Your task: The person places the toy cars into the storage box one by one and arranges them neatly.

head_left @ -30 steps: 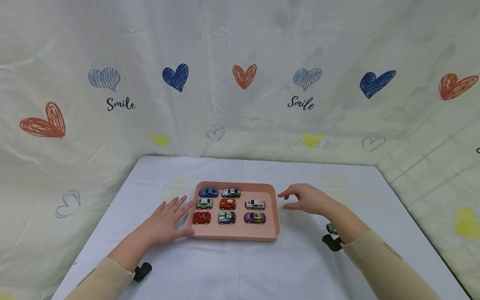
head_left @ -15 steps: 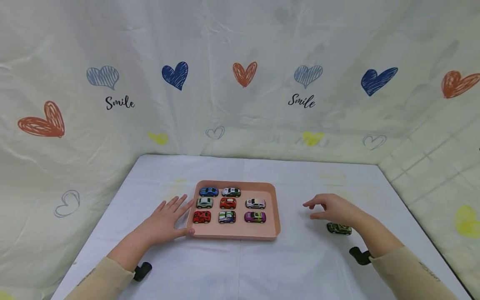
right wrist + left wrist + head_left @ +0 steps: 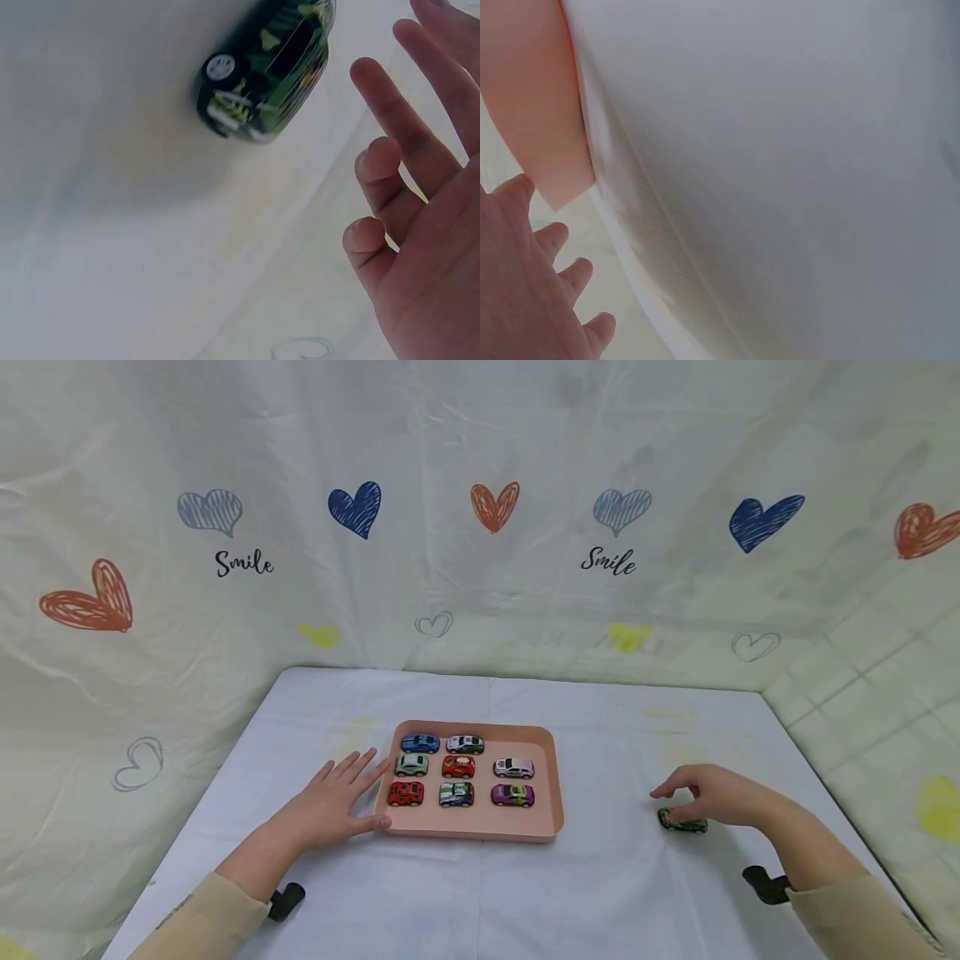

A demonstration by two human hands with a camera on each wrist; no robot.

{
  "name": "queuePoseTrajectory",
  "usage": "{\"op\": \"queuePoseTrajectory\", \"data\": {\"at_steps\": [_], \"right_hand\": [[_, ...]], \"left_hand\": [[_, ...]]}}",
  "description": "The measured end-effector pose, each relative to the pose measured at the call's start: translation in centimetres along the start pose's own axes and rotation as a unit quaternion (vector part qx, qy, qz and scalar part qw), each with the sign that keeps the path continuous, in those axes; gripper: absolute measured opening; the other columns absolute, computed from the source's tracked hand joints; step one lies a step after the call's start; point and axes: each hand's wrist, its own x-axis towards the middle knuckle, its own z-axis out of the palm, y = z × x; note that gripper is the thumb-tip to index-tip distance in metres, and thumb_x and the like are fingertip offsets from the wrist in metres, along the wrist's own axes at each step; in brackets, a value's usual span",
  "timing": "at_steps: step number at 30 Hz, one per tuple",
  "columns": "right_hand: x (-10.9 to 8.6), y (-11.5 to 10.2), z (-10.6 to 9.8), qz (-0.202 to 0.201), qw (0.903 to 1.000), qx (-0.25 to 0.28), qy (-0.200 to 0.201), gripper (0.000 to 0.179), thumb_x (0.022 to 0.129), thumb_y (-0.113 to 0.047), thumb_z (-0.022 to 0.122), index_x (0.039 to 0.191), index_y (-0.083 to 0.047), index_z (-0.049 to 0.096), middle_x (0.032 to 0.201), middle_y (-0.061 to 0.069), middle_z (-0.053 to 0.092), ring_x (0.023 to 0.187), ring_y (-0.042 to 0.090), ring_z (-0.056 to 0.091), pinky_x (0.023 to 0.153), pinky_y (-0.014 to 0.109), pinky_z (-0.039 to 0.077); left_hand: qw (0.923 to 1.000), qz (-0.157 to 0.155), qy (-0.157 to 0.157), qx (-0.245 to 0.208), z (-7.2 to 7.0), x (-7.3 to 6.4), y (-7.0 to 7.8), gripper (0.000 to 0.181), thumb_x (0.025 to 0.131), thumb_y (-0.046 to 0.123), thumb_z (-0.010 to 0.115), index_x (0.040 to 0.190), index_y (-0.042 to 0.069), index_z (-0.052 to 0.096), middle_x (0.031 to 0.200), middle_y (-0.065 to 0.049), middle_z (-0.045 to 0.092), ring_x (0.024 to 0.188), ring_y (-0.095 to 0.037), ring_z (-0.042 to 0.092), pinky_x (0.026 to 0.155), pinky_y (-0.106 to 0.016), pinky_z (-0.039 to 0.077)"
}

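Observation:
A green camouflage toy car (image 3: 688, 825) rests on the white table right of the tray. Over it is my right hand (image 3: 723, 797), thumb and forefinger spread around its near end in the head view. In the right wrist view a gap shows between the fingers and the toy car (image 3: 270, 75). My left hand (image 3: 326, 806), fingers spread, touches the left rim of the pink tray (image 3: 465, 828). The left wrist view shows those fingertips by the tray's side (image 3: 536, 97). Inside the tray stand several toy cars, among them a purple one (image 3: 513, 795) and a blue one (image 3: 420, 743).
The tray's cars stand in rows, with a white one (image 3: 513, 767) in the right column behind the purple car. A white cloth covers the table (image 3: 600, 877). Behind it hangs a pale curtain (image 3: 525, 602) printed with hearts.
My right hand has moved right and toward me, from beside the tray to over the green toy car. The left hand has stayed at the tray's rim.

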Motion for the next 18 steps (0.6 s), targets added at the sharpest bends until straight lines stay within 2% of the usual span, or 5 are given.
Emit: {"op": "queuePoseTrajectory", "data": {"at_steps": [5,11,18], "right_hand": [[-0.7,1.0,-0.3,0.020,0.9996,0.015,-0.013,0.037,0.080,-0.022,0.082,0.116,-0.018,0.073,0.117,0.007,0.061,0.092,0.025,0.049,0.070,0.036,0.046],[-0.8,2.1,-0.1,0.048,0.9983,0.021,-0.025,0.038,0.079,-0.020,0.083,0.115,-0.020,0.073,0.119,0.009,0.060,0.099,0.029,0.051,0.074,0.038,0.048],[-0.5,2.8,0.4,0.035,0.9991,0.013,-0.018,0.037,0.078,-0.018,0.083,0.113,-0.021,0.073,0.109,0.005,0.059,0.090,0.024,0.048,0.070,0.036,0.045]], "left_hand": [[1.0000,-0.001,-0.004,-0.003,0.0,0.1,0.0,0.097,0.082,0.075,0.058,0.159,0.024,0.025,0.165,-0.008,0.018,0.150,-0.038,0.015,0.118,-0.062,0.012],[1.0000,0.000,-0.003,-0.002,-0.1,0.1,0.0,0.098,0.082,0.076,0.056,0.159,0.025,0.025,0.165,-0.008,0.018,0.150,-0.038,0.015,0.118,-0.061,0.012],[1.0000,0.002,-0.005,-0.005,-0.1,0.1,0.0,0.097,0.082,0.077,0.056,0.159,0.025,0.025,0.165,-0.008,0.019,0.150,-0.037,0.015,0.119,-0.061,0.012]]}}
